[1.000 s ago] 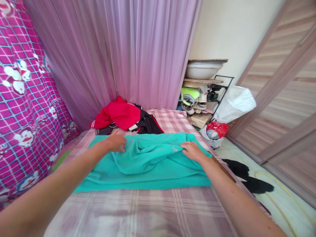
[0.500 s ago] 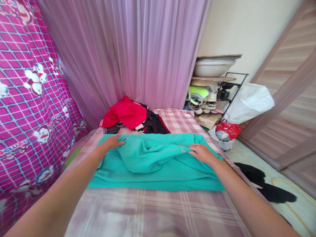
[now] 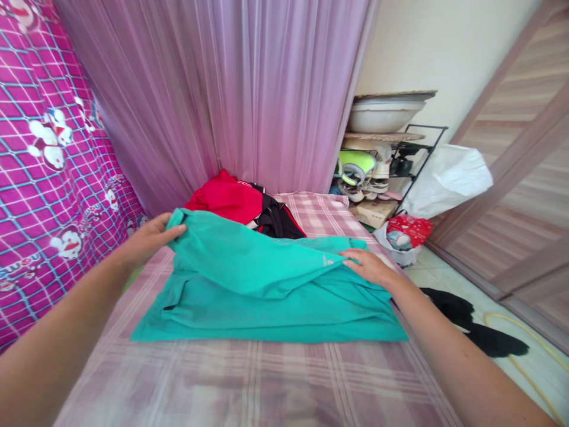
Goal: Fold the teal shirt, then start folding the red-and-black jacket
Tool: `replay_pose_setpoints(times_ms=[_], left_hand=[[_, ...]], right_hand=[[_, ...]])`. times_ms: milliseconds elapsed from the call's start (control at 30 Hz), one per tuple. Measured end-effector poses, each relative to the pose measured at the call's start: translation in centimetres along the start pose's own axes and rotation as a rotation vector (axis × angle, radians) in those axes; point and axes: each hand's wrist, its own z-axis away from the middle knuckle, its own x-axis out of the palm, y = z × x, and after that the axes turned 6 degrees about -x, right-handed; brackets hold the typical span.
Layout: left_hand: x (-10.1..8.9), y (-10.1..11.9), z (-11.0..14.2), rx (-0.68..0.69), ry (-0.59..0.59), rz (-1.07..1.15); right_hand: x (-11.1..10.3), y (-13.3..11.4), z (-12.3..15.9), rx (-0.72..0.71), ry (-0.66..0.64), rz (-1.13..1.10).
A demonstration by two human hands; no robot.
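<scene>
L. hand [image 3: 153, 235] is pinching the upper-L corner of a teal garment [image 3: 267, 279], thumb on the near side, and is holding that corner up off the bed. R. hand [image 3: 364, 265] is gripping a fold of the same cloth w/ narrowed fingers, just beside a small white logo [image 3: 328, 261]. The garment is lying crosswise on a plaid bedsheet [image 3: 284, 385], its near edge running approx. straight, its upper layer sloping from L. hand down toward R. hand. A short dark strip [image 3: 169, 308] is showing nr. its lower-L part. Behind it, a red garment [image 3: 226, 198] and a black garment [image 3: 275, 220] are lying heaped, partly hidden by the raised cloth. A purple curtain [image 3: 267, 89] is hanging at the back; a magenta cartoon-print cloth [image 3: 53, 196] is hanging at L. At R., a blk. metal rack [image 3: 422, 167] is holding shoes [image 3: 377, 185], w/ a white basin [image 3: 384, 117] sitting on top; a white plastic bag [image 3: 453, 175] is bulging beside it.
</scene>
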Motion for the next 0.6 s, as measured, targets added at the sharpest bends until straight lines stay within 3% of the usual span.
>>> replay_pose_setpoints(times_ms=[100,167,367,433,500,600], left_hand=[[-2.4,4.4,1.7,0.185,0.24,0.027],[-2.7,6.9,2.7,0.273,0.334,0.001],[-0.1,11.8,5.0,0.204,0.366,-0.044],[0.1,11.9,4.7,0.175,0.407,-0.08],[-0.4,10.6,3.2,0.184,0.422,-0.108],[-1.6,5.5,-0.9,0.183,0.414,-0.201]], right_hand=[[-1.0,-0.4,-0.6,0.016,0.011,-0.107],[-1.7,-0.8,-1.0,0.039,0.022,-0.171],[-2.6,-0.3,-2.1,0.081,0.017,-0.238],[-2.1,0.4,-2.6,0.076,-0.001,-0.278],[-1.5,1.2,-3.1,0.073,-0.01,-0.316],[-0.2,2.1,-4.1,0.097,0.019,-0.346]])
